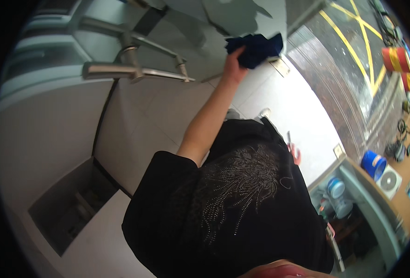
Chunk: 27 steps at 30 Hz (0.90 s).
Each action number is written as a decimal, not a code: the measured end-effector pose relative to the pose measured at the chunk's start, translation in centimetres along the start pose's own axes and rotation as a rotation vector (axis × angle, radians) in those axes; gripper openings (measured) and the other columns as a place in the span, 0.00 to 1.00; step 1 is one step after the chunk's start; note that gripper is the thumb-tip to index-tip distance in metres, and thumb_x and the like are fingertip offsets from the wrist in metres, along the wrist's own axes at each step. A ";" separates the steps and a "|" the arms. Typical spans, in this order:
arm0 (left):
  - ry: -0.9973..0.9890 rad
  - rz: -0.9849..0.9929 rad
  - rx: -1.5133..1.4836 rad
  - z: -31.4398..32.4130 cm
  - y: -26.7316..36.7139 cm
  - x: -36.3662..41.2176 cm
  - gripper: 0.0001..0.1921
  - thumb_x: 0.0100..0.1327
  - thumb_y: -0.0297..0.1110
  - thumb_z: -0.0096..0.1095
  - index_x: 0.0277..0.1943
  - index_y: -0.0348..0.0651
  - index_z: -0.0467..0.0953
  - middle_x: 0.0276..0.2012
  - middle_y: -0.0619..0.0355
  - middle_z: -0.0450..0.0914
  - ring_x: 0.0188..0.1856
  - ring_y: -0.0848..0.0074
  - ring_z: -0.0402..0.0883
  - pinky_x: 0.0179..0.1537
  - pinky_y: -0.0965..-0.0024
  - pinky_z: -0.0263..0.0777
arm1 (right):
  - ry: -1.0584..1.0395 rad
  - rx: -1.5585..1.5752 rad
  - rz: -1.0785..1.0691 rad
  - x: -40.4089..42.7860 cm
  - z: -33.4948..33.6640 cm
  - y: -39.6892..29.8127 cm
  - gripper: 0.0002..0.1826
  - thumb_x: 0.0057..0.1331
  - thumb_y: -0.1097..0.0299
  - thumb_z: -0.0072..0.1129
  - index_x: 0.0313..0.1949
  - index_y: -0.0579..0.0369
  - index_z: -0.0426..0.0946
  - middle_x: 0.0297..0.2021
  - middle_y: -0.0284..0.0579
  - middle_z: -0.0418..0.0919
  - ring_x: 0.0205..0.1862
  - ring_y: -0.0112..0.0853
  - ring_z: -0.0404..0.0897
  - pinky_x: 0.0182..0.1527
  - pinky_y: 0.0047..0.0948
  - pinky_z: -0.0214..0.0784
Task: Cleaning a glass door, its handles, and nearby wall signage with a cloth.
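My left hand is raised ahead of me, closed on a crumpled dark blue cloth. The cloth lies over or close to the lower edge of a greenish glass panel; whether it touches the glass, I cannot tell. Low at my right side is my right hand, small and partly hidden by my black shirt. A thin dark object sticks out from its fingers; its kind is unclear.
Tubular metal door handles stand out at the upper left. Pale floor tiles lie below, with a small metal floor plate. At right are a glass door, plastic water bottles, a blue drum and red-and-yellow barrels.
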<state>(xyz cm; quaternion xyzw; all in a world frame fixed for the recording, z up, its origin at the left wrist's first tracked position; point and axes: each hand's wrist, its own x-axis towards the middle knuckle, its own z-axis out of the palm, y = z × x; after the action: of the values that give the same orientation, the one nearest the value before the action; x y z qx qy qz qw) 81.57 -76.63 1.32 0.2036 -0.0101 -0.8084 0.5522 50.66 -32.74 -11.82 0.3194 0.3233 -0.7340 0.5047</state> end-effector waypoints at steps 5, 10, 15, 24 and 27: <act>0.346 0.171 0.796 -5.1 3.6 -8.7 0.25 0.52 0.24 0.68 0.55 0.37 0.74 0.46 0.55 0.83 0.49 0.69 0.82 0.53 0.66 0.75 | -0.099 0.374 -0.240 5.9 5.6 -5.1 0.34 0.71 0.54 0.44 0.70 0.61 0.56 0.55 0.56 0.79 0.51 0.45 0.82 0.52 0.41 0.77; 0.668 0.149 0.699 -13.2 8.3 -19.5 0.22 0.54 0.30 0.63 0.54 0.39 0.74 0.44 0.52 0.81 0.45 0.67 0.82 0.48 0.65 0.77 | -0.198 -0.166 0.074 12.8 16.6 -8.9 0.30 0.71 0.54 0.52 0.66 0.61 0.66 0.31 0.36 0.80 0.29 0.28 0.77 0.33 0.25 0.71; 0.752 0.378 0.304 -17.5 12.9 -28.1 0.19 0.58 0.33 0.61 0.52 0.37 0.75 0.48 0.49 0.81 0.49 0.62 0.82 0.52 0.61 0.76 | -0.350 -0.148 -0.228 20.9 27.3 -1.0 0.23 0.72 0.64 0.40 0.62 0.57 0.71 0.18 0.28 0.66 0.18 0.21 0.64 0.23 0.22 0.57; 0.715 0.692 0.370 -12.8 21.7 -30.0 0.23 0.58 0.26 0.60 0.58 0.36 0.72 0.51 0.49 0.80 0.53 0.58 0.81 0.55 0.56 0.77 | -0.542 -2.117 0.576 13.9 19.9 27.9 0.20 0.70 0.56 0.54 0.56 0.52 0.75 0.40 0.49 0.86 0.38 0.38 0.84 0.41 0.39 0.77; 0.662 0.811 0.469 -8.6 24.4 -29.2 0.25 0.57 0.23 0.61 0.60 0.37 0.71 0.52 0.49 0.80 0.54 0.59 0.81 0.55 0.57 0.78 | -0.322 -1.316 0.910 11.5 13.5 26.7 0.21 0.74 0.61 0.46 0.62 0.56 0.67 0.54 0.62 0.75 0.53 0.47 0.79 0.57 0.42 0.73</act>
<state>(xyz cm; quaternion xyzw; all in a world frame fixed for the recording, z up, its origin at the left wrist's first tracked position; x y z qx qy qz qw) 115.18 -58.16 8.65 0.5429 -0.0931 -0.4011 0.7319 70.76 -57.20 -17.09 -0.0519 0.4502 -0.1538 0.8780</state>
